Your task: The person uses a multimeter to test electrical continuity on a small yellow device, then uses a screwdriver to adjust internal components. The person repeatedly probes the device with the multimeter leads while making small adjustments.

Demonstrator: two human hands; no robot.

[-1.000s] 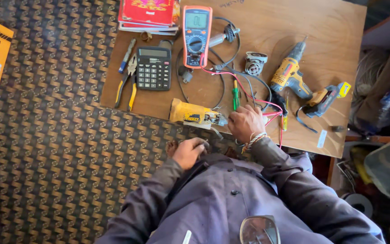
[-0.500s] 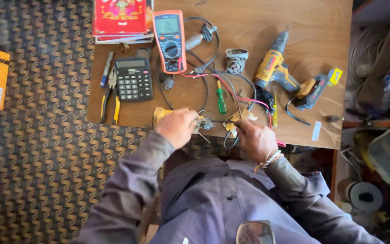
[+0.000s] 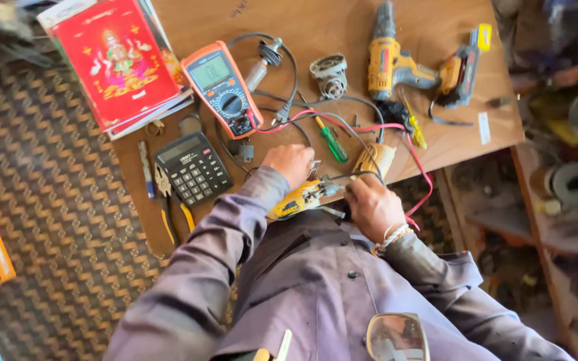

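Since half second ago, yellow tool body (image 3: pixel 296 199) being drawn off table edge toward lap. Being clasped beneath left hand (image 3: pixel 291 164) fingers; right hand (image 3: pixel 371 204) fingers being curled, contents unclear. Judged rigid, weighty; casing best gripped, wires (image 3: pixel 342 124) avoided.

- The left hand (image 3: pixel 291 164) lies knuckles up at the front of the body, fingers curled down and closed in a grip.
- The right hand (image 3: pixel 371 204) sits just beside it, also knuckles up, fingers bent under; a band of beads circles its wrist.
- Both forearms, in grey sleeves, angle inward from bent elbows, so the hands nearly meet.
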